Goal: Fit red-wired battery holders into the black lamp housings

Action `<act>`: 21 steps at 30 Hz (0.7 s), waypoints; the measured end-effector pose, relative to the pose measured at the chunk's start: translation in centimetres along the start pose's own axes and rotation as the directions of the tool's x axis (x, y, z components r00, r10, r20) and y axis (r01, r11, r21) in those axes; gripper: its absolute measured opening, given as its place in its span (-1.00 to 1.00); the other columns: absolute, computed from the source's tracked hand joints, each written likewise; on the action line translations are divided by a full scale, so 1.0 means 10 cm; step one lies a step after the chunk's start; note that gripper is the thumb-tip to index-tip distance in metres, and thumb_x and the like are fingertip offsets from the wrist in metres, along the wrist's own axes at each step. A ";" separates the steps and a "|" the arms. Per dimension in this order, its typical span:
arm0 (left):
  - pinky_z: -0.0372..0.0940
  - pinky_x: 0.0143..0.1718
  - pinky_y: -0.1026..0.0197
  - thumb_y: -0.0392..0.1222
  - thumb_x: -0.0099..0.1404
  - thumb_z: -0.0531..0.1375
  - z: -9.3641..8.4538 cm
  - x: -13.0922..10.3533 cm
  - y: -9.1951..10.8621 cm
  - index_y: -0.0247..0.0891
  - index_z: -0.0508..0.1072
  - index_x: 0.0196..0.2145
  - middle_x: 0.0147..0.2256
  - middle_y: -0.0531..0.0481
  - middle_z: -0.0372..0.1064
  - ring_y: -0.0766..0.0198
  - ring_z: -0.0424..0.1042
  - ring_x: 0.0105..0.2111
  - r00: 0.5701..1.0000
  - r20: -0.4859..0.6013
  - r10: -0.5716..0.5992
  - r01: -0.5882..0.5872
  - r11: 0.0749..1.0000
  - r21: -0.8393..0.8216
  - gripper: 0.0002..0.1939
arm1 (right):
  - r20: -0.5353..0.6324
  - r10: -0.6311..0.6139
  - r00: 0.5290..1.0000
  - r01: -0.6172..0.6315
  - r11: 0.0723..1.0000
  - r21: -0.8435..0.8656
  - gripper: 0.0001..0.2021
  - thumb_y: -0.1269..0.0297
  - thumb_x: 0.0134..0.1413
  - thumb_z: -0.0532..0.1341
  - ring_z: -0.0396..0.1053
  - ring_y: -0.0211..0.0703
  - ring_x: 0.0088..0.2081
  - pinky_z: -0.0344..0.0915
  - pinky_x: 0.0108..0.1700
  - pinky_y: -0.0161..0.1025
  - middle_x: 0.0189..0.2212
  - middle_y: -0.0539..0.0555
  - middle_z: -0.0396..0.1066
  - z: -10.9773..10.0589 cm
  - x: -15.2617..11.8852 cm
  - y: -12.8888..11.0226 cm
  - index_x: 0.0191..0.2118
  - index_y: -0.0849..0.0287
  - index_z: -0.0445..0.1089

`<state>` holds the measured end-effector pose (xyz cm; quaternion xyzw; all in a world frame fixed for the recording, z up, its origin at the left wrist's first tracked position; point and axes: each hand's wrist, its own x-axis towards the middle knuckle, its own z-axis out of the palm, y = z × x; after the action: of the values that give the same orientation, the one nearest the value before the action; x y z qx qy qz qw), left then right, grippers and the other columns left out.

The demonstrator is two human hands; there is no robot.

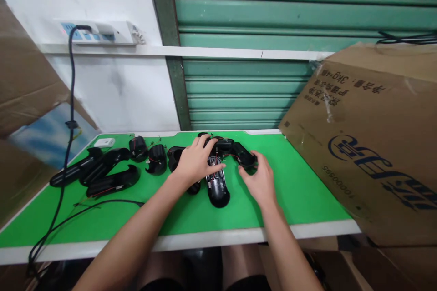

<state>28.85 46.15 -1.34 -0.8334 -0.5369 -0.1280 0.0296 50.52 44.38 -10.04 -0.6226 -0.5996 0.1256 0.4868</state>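
My left hand reaches over a cluster of black plastic parts, palm down with its fingers spread. Its thumb lies across the top of a black housing half, whose hollow inside faces up. To the right, the thumb and fingers of my right hand close around the end of a curved black plastic shell. A thin red wire runs by this shell. Just beyond the fingers of my left hand lies another black shell. The parts beneath my left palm are partly hidden.
Long black shells and short rounded black pieces lie at the left on the green mat. A black cable hangs from a power strip. A large cardboard box stands at the right.
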 end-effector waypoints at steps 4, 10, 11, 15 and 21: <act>0.42 0.13 -0.10 0.32 0.27 0.17 0.01 0.00 -0.01 -0.13 0.21 0.30 0.30 -0.17 0.18 -0.05 0.25 0.26 1.000 -0.006 0.000 0.000 1.000 0.010 -0.22 | -0.012 -0.003 1.000 0.003 1.000 -0.003 -0.44 0.17 -0.05 0.29 0.39 -0.02 0.01 0.37 0.12 -0.02 0.01 0.22 0.41 0.01 0.00 0.01 0.11 0.23 0.34; 0.42 0.12 -0.09 0.34 0.28 0.15 0.03 0.00 -0.03 -0.16 0.23 0.29 0.27 -0.17 0.23 -0.05 0.27 0.23 1.000 -0.018 0.006 -0.005 1.000 0.013 -0.22 | -0.024 -0.027 0.999 0.027 1.000 0.010 -0.45 0.18 -0.04 0.28 0.37 -0.01 0.02 0.36 0.13 0.00 0.02 0.23 0.40 0.01 0.00 0.06 0.11 0.22 0.33; 0.42 0.12 -0.09 0.35 0.28 0.14 0.03 0.00 -0.04 -0.16 0.23 0.28 0.26 -0.17 0.24 -0.05 0.28 0.23 1.000 -0.018 0.007 -0.006 1.000 0.013 -0.23 | -0.028 -0.029 0.999 0.029 1.000 0.010 -0.45 0.18 -0.04 0.27 0.37 0.00 0.02 0.36 0.14 0.00 0.02 0.23 0.40 0.01 0.00 0.07 0.11 0.22 0.32; 0.41 0.11 -0.08 0.34 0.28 0.14 0.04 0.00 -0.05 -0.14 0.24 0.27 0.25 -0.16 0.25 -0.04 0.29 0.21 1.000 -0.019 0.004 -0.004 1.000 0.014 -0.24 | -0.038 -0.029 0.999 0.030 0.999 0.012 -0.43 0.18 -0.04 0.26 0.37 -0.01 0.03 0.35 0.14 0.01 0.04 0.25 0.38 0.00 0.00 0.10 0.13 0.24 0.31; 0.43 0.09 -0.04 0.35 0.27 0.15 0.03 0.00 -0.05 -0.10 0.25 0.26 0.24 -0.15 0.25 -0.02 0.30 0.20 1.000 -0.011 -0.009 0.009 1.000 -0.005 -0.26 | -0.075 -0.011 0.997 0.012 1.000 0.017 -0.42 0.20 -0.06 0.22 0.36 -0.01 0.06 0.33 0.18 0.01 0.05 0.26 0.38 0.00 0.00 0.09 0.14 0.25 0.29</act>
<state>28.43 46.44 -1.64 -0.8304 -0.5400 -0.1340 0.0300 51.10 44.60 -10.71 -0.6192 -0.5835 0.1047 0.5150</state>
